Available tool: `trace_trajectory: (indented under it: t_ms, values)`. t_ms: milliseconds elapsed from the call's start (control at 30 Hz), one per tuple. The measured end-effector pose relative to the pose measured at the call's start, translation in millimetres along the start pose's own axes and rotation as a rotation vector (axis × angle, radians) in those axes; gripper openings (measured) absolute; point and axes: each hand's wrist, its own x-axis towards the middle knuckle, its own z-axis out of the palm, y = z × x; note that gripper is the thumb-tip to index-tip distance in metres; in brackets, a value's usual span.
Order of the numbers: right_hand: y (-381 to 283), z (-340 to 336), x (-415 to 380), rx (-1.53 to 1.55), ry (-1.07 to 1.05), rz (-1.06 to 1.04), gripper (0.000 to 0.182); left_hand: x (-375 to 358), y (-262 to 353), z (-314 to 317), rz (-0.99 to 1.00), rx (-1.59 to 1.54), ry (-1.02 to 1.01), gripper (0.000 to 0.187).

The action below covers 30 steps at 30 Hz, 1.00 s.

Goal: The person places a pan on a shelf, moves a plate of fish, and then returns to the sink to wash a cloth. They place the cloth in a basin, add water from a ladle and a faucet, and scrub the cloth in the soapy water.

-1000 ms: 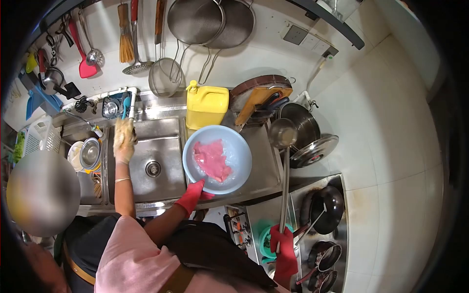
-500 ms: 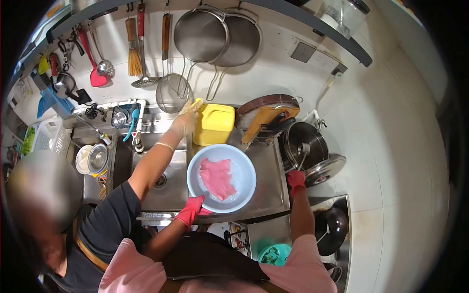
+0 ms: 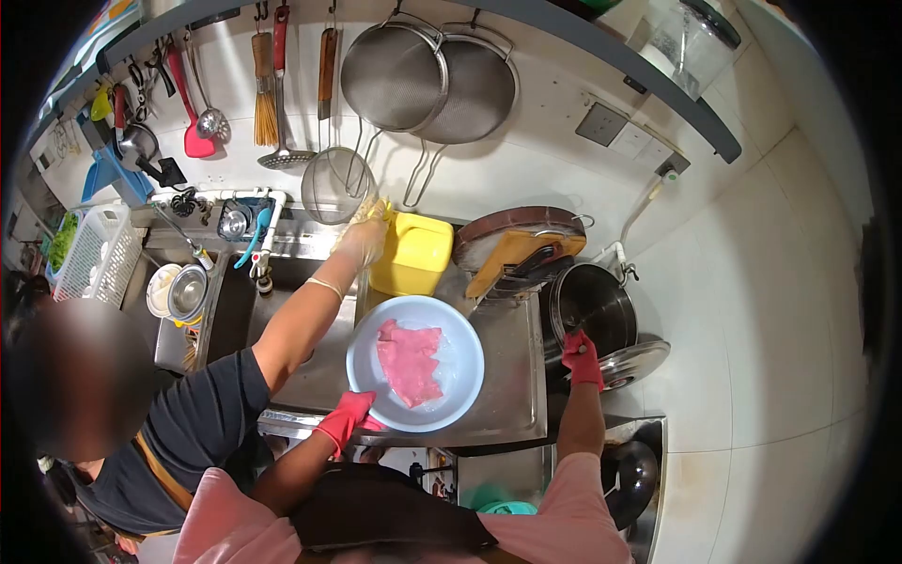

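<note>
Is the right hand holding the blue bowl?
No, the right hand is at the pot, while the left hand holds the blue bowl.

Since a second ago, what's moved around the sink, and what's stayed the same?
The right hand moved forward from near the green bowl to the deep pot, its ladle now mostly hidden. The co-worker's gloved hand moved rightward to the yellow jug. The left hand still holds the blue basin; the pink piece stayed inside.

One blue basin (image 3: 464,376), two large sieves (image 3: 392,80)
</note>
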Motion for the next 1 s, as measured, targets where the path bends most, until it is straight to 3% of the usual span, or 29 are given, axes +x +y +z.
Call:
trace_trajectory:
  t_ms: [100, 200, 400, 633, 733, 833, 900, 1000]
  values:
    - [8.0, -17.0, 7.1, 0.212, -0.306, 0.068, 0.027, -3.0, 2.6, 2.3, -0.004, 0.010, 0.024, 0.046]
    - [34.5, -12.8, -23.0, 0.171, -0.575, 0.015, 0.029, -4.5, 5.1, 4.3, 0.002, 0.013, 0.036, 0.047]
    - [79.2, -5.8, -108.5, -0.090, -0.304, -0.046, 0.028, -0.3, 1.2, 2.4, -0.003, 0.005, 0.018, 0.046]
    - [96.5, -23.8, -201.2, -0.187, -0.316, -0.068, 0.023, 15.8, -9.8, -1.2, 0.052, 0.010, 0.003, 0.045]
    - [121.7, -6.5, -271.4, -0.241, -0.192, -0.129, 0.021, 18.5, -13.1, -2.5, 0.061, 0.024, -0.001, 0.045]
    - [143.4, -13.5, -329.2, -0.322, -0.279, -0.153, 0.010, 23.0, -13.6, -1.5, 0.069, 0.026, 0.019, 0.043]
    - [167.0, -9.3, -370.8, -0.506, -0.169, -0.294, 0.008, 21.8, -14.7, -1.6, 0.098, 0.026, 0.027, 0.043]
    - [219.1, 29.9, -446.4, -0.977, -0.119, -0.700, 0.018, 31.7, -18.8, -3.4, 0.105, 0.010, 0.037, 0.042]
